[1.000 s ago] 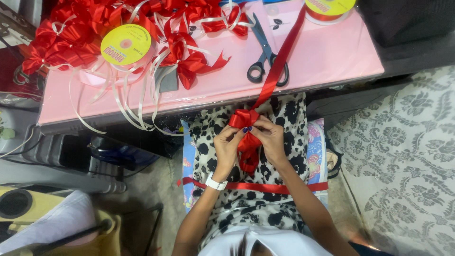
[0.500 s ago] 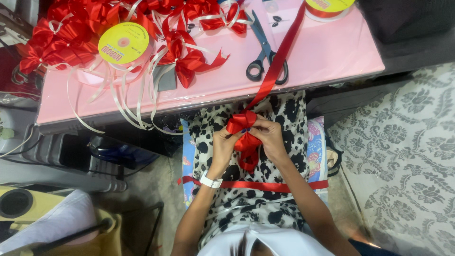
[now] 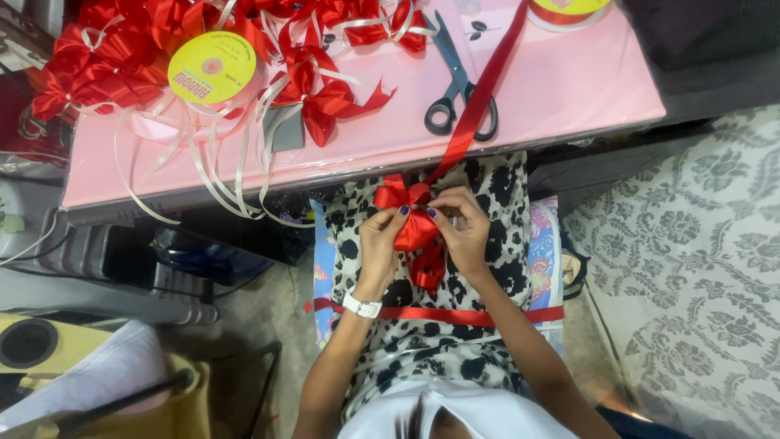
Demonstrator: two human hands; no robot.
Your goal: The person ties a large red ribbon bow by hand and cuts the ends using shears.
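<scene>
Head view: both hands meet over the lap, just below the near edge of the pink table [image 3: 569,89]. The left hand [image 3: 380,240] and right hand [image 3: 465,232] face each other with a red bow [image 3: 416,232] between them, each pinching it from its own side — left fingers closed on the left loop, right fingers closed on the knot and right loop. The bow sits directly between the fingertips, touching both, so neither hand is clearly nearer. Its loops spread left to right; its tails hang down toward the body.

From the bow's centre a red ribbon [image 3: 475,114] runs up and to the right, diagonally across the table edge, toward a spool [image 3: 561,10] at the top of the frame. That long axis leans away from the person, on the right hand's side. The ribbon passes over one handle of the scissors [image 3: 455,89], which lie on the table with handles toward the person — closer to the right hand than the left.

Farther left on the table lie finished red bows [image 3: 325,89], a yellow-faced spool [image 3: 213,67] and loose white ribbon [image 3: 203,162] trailing over the edge. A white watch [image 3: 361,306] is on the left wrist.
</scene>
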